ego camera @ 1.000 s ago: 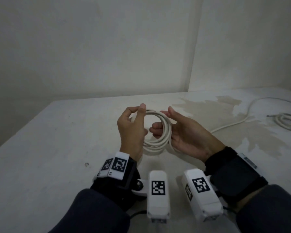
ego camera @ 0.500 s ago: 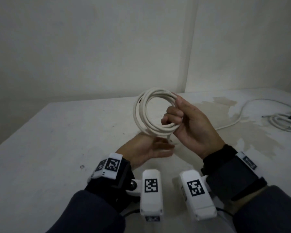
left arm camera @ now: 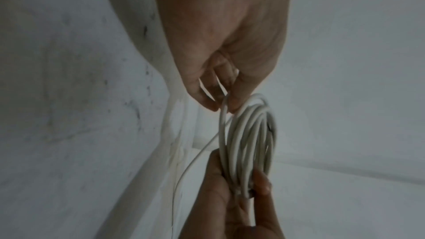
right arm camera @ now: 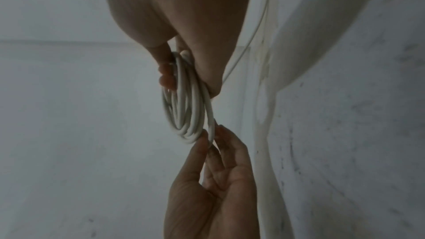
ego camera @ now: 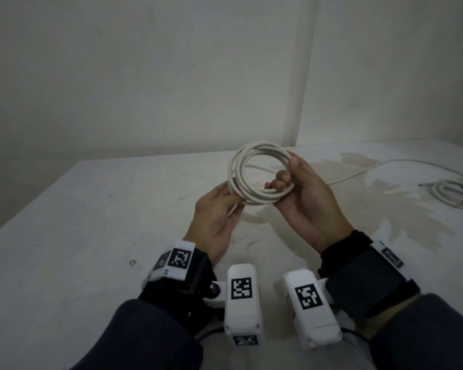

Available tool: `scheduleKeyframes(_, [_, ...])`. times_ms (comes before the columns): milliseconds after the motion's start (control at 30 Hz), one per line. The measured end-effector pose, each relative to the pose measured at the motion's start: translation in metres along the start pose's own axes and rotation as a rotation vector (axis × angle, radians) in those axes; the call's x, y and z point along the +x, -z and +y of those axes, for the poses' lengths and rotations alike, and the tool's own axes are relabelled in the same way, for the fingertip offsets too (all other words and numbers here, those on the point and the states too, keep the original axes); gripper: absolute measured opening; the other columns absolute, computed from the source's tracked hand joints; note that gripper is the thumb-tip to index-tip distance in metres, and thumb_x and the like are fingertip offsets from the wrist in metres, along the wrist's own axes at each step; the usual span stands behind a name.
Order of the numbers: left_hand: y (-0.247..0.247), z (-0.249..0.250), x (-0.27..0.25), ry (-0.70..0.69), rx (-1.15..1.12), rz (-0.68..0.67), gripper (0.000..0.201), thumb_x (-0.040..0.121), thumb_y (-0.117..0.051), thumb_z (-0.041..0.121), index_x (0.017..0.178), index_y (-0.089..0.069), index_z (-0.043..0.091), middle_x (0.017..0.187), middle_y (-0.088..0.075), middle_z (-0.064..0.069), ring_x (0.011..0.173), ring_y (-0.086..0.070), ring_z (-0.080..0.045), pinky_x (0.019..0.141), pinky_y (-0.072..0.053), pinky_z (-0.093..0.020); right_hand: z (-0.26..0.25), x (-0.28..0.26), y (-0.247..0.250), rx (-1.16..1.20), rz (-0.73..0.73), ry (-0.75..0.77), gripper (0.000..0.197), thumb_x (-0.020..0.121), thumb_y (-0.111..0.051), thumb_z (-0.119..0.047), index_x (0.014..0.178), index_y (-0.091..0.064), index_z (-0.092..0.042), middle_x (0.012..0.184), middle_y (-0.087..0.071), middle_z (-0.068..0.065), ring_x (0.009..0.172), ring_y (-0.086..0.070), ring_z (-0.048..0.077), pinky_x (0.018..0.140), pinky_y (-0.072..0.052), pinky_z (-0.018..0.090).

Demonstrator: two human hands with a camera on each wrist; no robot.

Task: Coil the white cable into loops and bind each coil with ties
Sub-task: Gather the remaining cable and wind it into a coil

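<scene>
A coil of white cable [ego camera: 241, 169] with several loops is held upright above the white table [ego camera: 78, 222]. My right hand [ego camera: 292, 180] grips its right side, fingers curled through the ring and thumb on top. At the coil's lower left, my left hand [ego camera: 233, 198] pinches a strand of the cable [left arm camera: 224, 114] between thumb and fingers. In the right wrist view the coil [right arm camera: 186, 104] hangs edge-on between both hands. The loose tail [ego camera: 358, 172] runs off to the right across the table.
A second bundle of white cable [ego camera: 455, 193] lies at the table's right edge, with a small dark item beside it. A brownish stain [ego camera: 385, 209] spreads over the table right of my hands. Walls meet in a corner behind the table.
My left hand rose from under the coil and took a strand at its lower left. The right hand still holds the coil, which has shifted slightly lower and turned.
</scene>
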State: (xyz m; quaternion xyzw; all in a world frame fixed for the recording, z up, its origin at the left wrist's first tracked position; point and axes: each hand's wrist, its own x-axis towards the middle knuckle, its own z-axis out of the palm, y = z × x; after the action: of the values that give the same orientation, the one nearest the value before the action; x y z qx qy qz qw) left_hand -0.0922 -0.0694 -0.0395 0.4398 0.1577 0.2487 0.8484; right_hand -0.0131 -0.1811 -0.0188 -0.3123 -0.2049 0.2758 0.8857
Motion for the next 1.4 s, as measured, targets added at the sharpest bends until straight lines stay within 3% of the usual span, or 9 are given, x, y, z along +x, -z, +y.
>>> scheduleKeyframes(67, [0.001, 0.000, 0.000, -0.050, -0.058, 0.005, 0.037, 0.083, -0.058, -0.013, 0.119, -0.060, -0.001, 0.114, -0.068, -0.014, 0.101, -0.066, -0.021, 0.090, -0.054, -0.028, 0.000, 0.002, 0.004, 0.002, 0.078, 0.032, 0.019, 0.101, -0.039, -0.018, 0.114, -0.053, -0.012, 0.057, -0.047, 0.000, 0.050, -0.047, 0.010, 0.062, -0.050, 0.027])
scheduleKeyframes(167, [0.002, 0.003, 0.000, -0.110, -0.092, -0.001, 0.028, 0.087, -0.058, -0.010, 0.112, -0.060, 0.001, 0.102, -0.071, -0.009, 0.087, -0.070, -0.015, 0.079, -0.058, -0.028, 0.000, 0.004, 0.009, 0.013, 0.131, 0.044, 0.015, 0.102, -0.040, -0.017, 0.106, -0.054, -0.016, 0.058, -0.047, 0.000, 0.052, -0.046, 0.011, 0.060, -0.049, 0.026])
scheduleKeyframes(367, [0.000, 0.004, -0.002, -0.228, 0.104, 0.022, 0.020, 0.090, -0.056, -0.004, 0.104, -0.065, 0.007, 0.091, -0.071, -0.009, 0.081, -0.069, -0.017, 0.074, -0.059, -0.026, 0.002, 0.004, 0.010, -0.099, 0.098, 0.018, 0.015, 0.101, -0.042, -0.016, 0.108, -0.056, -0.015, 0.056, -0.046, 0.001, 0.050, -0.047, 0.012, 0.056, -0.048, 0.024])
scheduleKeyframes(500, [0.003, 0.007, -0.005, -0.287, 0.247, -0.010, 0.027, 0.094, -0.053, 0.000, 0.114, -0.064, 0.015, 0.100, -0.073, -0.010, 0.090, -0.071, -0.021, 0.071, -0.059, -0.027, 0.004, 0.001, 0.011, -0.201, 0.085, -0.018, 0.016, 0.101, -0.043, -0.014, 0.104, -0.058, -0.016, 0.056, -0.044, 0.000, 0.050, -0.043, 0.012, 0.053, -0.045, 0.022])
scheduleKeyframes(700, [-0.002, 0.015, -0.009, -0.220, 0.372, -0.076, 0.039, 0.091, -0.046, -0.002, 0.104, -0.069, 0.027, 0.088, -0.074, -0.001, 0.075, -0.069, -0.014, 0.064, -0.058, -0.026, 0.003, 0.000, 0.014, -0.200, 0.088, -0.128, 0.020, 0.101, -0.042, -0.014, 0.098, -0.061, -0.013, 0.055, -0.040, -0.002, 0.047, -0.038, 0.009, 0.048, -0.039, 0.018])
scheduleKeyframes(833, [-0.004, 0.013, -0.009, -0.221, 0.429, -0.069, 0.031, 0.102, -0.038, 0.022, 0.121, -0.062, 0.020, 0.079, -0.065, -0.001, 0.067, -0.060, -0.011, 0.066, -0.054, -0.029, 0.003, -0.002, 0.014, -0.310, 0.078, -0.167, 0.019, 0.101, -0.042, -0.016, 0.100, -0.061, -0.015, 0.055, -0.038, -0.003, 0.044, -0.036, 0.008, 0.050, -0.038, 0.022])
scheduleKeyframes(1067, [0.000, 0.014, -0.008, -0.081, 0.169, -0.167, 0.035, 0.102, -0.031, 0.007, 0.127, -0.056, 0.002, 0.095, -0.066, -0.008, 0.068, -0.065, -0.015, 0.072, -0.053, -0.029, 0.001, -0.004, 0.012, -0.394, 0.082, -0.184, 0.020, 0.101, -0.039, -0.012, 0.092, -0.056, -0.016, 0.053, -0.038, 0.000, 0.042, -0.035, 0.011, 0.057, -0.032, 0.029])
scheduleKeyframes(1267, [-0.001, 0.020, -0.010, 0.012, 0.231, -0.146, 0.027, 0.096, -0.045, 0.013, 0.109, -0.067, 0.003, 0.076, -0.061, -0.012, 0.051, -0.053, -0.013, 0.051, -0.044, -0.024, 0.003, -0.004, 0.012, -0.450, 0.063, -0.182, 0.022, 0.098, -0.039, -0.005, 0.081, -0.045, -0.017, 0.054, -0.038, 0.002, 0.040, -0.033, 0.012, 0.049, -0.035, 0.026])
scheduleKeyframes(1400, [-0.004, 0.015, -0.008, 0.029, 0.304, -0.077, 0.032, 0.101, -0.042, 0.027, 0.083, -0.061, 0.010, 0.061, -0.048, -0.004, 0.041, -0.040, -0.011, 0.042, -0.035, -0.021, 0.004, -0.006, 0.010, -0.465, 0.026, -0.226, 0.011, 0.099, -0.043, -0.018, 0.095, -0.053, -0.021, 0.059, -0.042, 0.003, 0.043, -0.036, 0.013, 0.050, -0.034, 0.027])
